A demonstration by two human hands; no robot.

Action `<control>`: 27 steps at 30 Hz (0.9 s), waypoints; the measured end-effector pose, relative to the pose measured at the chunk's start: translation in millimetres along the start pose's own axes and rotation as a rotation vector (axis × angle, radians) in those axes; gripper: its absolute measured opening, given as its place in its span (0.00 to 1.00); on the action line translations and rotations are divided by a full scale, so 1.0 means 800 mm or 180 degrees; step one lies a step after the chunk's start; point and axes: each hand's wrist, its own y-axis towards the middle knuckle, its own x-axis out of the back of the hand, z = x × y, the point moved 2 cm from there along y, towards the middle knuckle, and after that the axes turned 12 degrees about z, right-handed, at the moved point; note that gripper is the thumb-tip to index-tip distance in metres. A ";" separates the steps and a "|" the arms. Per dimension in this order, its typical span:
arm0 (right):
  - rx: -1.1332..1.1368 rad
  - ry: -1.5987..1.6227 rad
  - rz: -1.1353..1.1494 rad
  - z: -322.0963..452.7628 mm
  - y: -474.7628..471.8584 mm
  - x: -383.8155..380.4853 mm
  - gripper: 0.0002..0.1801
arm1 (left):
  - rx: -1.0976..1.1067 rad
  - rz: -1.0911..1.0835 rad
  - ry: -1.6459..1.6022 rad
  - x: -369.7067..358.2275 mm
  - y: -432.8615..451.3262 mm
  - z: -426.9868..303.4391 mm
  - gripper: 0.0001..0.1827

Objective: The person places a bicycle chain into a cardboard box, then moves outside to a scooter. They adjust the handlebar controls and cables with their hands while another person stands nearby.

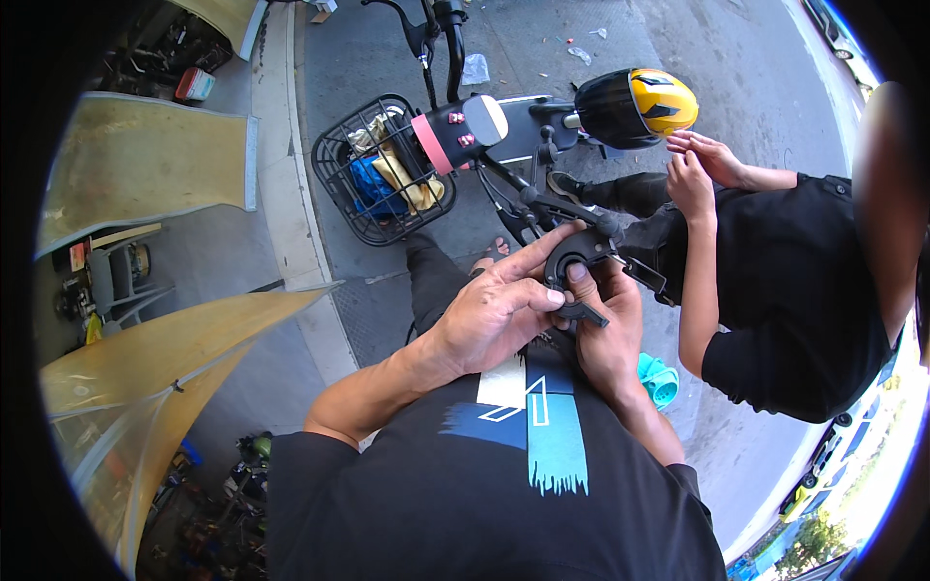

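A black hinged plastic clamp with a curved jaw is between my two hands, in front of my chest. My left hand pinches the lower part of its curve with thumb and fingertips, with the forefinger reaching along its upper side. My right hand holds it from the other side, its thumb pressed inside the curve. The jaw stands apart, its loose lower end pointing down and right. A thin metal piece and a black rectangular loop stick out at its right. My palms hide part of the clamp.
An electric scooter stands ahead, its wire basket holding cloths and a blue bag. A yellow-and-black helmet rests on its seat. A person stands close on the right. Translucent curtain strips hang left; a turquoise basket sits behind my right arm.
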 end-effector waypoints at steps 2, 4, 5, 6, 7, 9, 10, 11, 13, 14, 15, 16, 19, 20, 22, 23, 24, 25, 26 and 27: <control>-0.0080 0.0014 0.0076 0.001 0.000 0.000 0.19 | -0.0007 0.0039 0.0027 -0.005 0.001 -0.002 0.42; 0.0057 -0.0077 0.0069 0.004 0.000 -0.001 0.20 | -0.0029 0.0015 0.0072 -0.012 -0.001 -0.005 0.42; 0.0018 -0.0168 -0.0052 0.005 0.000 -0.001 0.20 | -0.0047 -0.0001 0.0080 -0.015 -0.001 -0.006 0.42; 0.0156 -0.0182 -0.0019 0.007 0.000 -0.003 0.20 | -0.0076 -0.0023 0.0056 -0.017 0.001 -0.004 0.42; 0.0228 -0.0229 -0.0057 0.008 -0.001 -0.004 0.20 | -0.0104 0.0019 0.0059 -0.018 0.003 -0.004 0.42; 0.0285 -0.0147 -0.0044 0.011 -0.002 -0.004 0.20 | -0.0159 0.0172 0.0092 -0.018 0.011 -0.002 0.42; 0.0262 -0.0017 0.0003 0.012 -0.003 -0.003 0.20 | -0.0153 0.0226 0.0085 -0.018 0.012 -0.001 0.42; 0.0205 0.0109 0.0019 0.013 -0.004 -0.002 0.20 | -0.0147 0.0280 0.0079 -0.018 0.013 0.000 0.42; -0.0021 0.0605 0.0178 0.016 -0.006 0.004 0.19 | -0.0099 0.0301 0.0036 -0.018 0.012 0.000 0.42; -0.0211 0.0791 0.0094 0.016 -0.008 0.007 0.18 | -0.0087 0.0317 0.0026 -0.020 0.011 -0.001 0.42; -0.0080 0.0918 0.0259 0.017 -0.008 0.008 0.18 | -0.0092 0.0344 0.0035 -0.023 0.010 -0.001 0.42; -0.0009 0.0983 0.0271 0.020 -0.008 0.010 0.17 | -0.0094 0.0385 0.0038 -0.026 0.010 -0.001 0.42; 0.0047 0.1193 0.0460 0.024 -0.008 0.015 0.15 | -0.0088 0.0522 0.0013 -0.035 0.011 -0.003 0.42; 0.0016 0.1174 0.0505 0.026 -0.008 0.016 0.15 | -0.0082 0.0558 -0.0009 -0.037 0.012 -0.003 0.42; -0.0045 0.1013 0.0465 0.026 -0.009 0.017 0.13 | -0.0091 0.0610 -0.0034 -0.041 0.013 -0.004 0.42; 0.0009 0.0868 0.0457 0.026 -0.008 0.017 0.13 | -0.0111 0.0647 -0.0019 -0.042 0.013 -0.004 0.42; 0.0059 0.0726 0.0447 0.025 -0.009 0.016 0.13 | -0.0160 0.0700 0.0043 -0.044 0.015 -0.004 0.42; 0.0097 0.0569 0.0396 0.024 -0.008 0.016 0.13 | -0.0164 0.0676 0.0111 -0.045 0.013 -0.003 0.42; 0.0187 0.0434 0.0346 0.023 -0.010 0.016 0.13 | -0.0168 0.0651 0.0179 -0.045 0.014 -0.003 0.42; 0.0242 0.0399 0.0288 0.021 -0.009 0.015 0.13 | -0.0125 0.0548 0.0252 -0.046 0.011 -0.002 0.41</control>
